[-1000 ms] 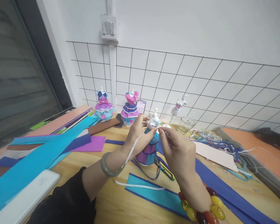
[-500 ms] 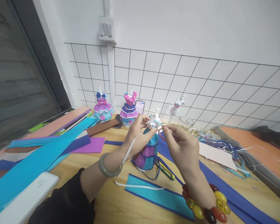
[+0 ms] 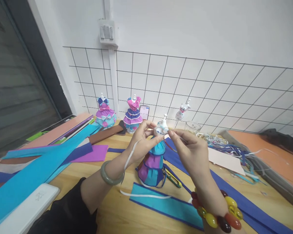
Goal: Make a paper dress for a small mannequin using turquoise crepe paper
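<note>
A small white dress-form mannequin point(image 3: 162, 125) stands upright in front of me, wearing a layered skirt point(image 3: 153, 162) of turquoise, purple and dark blue panels. At its left side, my left hand point(image 3: 143, 139) is closed, thumb and fingers pinching a narrow white strip point(image 3: 129, 159) against the bust. The strip trails over the back of this hand and loops down onto the table. On the opposite side, the fingertips of my right hand point(image 3: 189, 146) pinch what looks like the strip's other end, mostly hidden by the fingers.
A turquoise panel with dark blue edges point(image 3: 166, 204) lies in front, beside a yellow cutter point(image 3: 173, 179). Two dressed mannequins point(image 3: 105, 115) and a phone point(image 3: 144, 112) stand behind. Coloured sheets point(image 3: 51, 146) and a white power bank point(image 3: 26, 208) are left; tangled strips point(image 3: 234, 149) lie right.
My fingers have drawn in closer at the bust, and less of the white strip shows between them. The view has shifted slightly.
</note>
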The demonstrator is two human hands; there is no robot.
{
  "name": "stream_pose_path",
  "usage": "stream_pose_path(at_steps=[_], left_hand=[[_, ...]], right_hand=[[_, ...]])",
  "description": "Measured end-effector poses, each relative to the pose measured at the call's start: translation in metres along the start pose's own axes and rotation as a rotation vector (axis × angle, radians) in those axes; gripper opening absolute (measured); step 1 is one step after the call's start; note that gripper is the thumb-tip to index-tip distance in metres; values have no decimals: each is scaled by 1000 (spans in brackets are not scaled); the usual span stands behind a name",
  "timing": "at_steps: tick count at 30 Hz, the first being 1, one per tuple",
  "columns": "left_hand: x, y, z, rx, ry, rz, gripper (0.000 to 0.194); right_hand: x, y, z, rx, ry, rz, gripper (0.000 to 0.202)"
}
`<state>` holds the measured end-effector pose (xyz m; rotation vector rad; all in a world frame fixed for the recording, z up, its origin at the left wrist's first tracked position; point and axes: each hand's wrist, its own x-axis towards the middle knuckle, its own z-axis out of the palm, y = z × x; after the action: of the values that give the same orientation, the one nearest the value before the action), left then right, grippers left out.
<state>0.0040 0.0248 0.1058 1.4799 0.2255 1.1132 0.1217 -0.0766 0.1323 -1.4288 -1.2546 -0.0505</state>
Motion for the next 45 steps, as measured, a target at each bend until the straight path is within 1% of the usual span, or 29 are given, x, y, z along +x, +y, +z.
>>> stream_pose_path(at_steps=[4,9,14,17,20,23,29,32,36,41,45], left_hand=[[6,-4,-8,-96,-113,-3,38],[10,-5,-20,-164,-212,-86,43],[11,-10,-25,-207,-249,-114,45],[11,-12,-27,-229,-258,-119,47],[10,-11,-27,-238,-272,-138,48],[10,-10,-27,-248,-291,-145,49],[9,-11,-26,-269,-311,-169,51],[8,-11,-24,-277,-316,-183,50],[8,-10,-22,-309,-339,-169,48],[8,-9,-21,-320,-352,-151,44],[7,-10,-23,-302,-371,-149,43]], right_hand=[[0,-3,-3,33,-40,20,21],[-3,-4,-6,-24,-113,-60,20],[-4,-6,-11,-222,-60,-240,18],[-3,-6,-14,-334,-15,-317,16],[-1,-6,-15,-416,1,-353,17],[0,-3,-15,-458,6,-355,19],[3,3,-11,-345,4,-284,20],[4,4,-11,-260,-17,-190,21],[4,4,-11,-136,-56,-41,22],[5,3,-12,-24,-93,59,22],[9,5,-13,125,-164,159,26]])
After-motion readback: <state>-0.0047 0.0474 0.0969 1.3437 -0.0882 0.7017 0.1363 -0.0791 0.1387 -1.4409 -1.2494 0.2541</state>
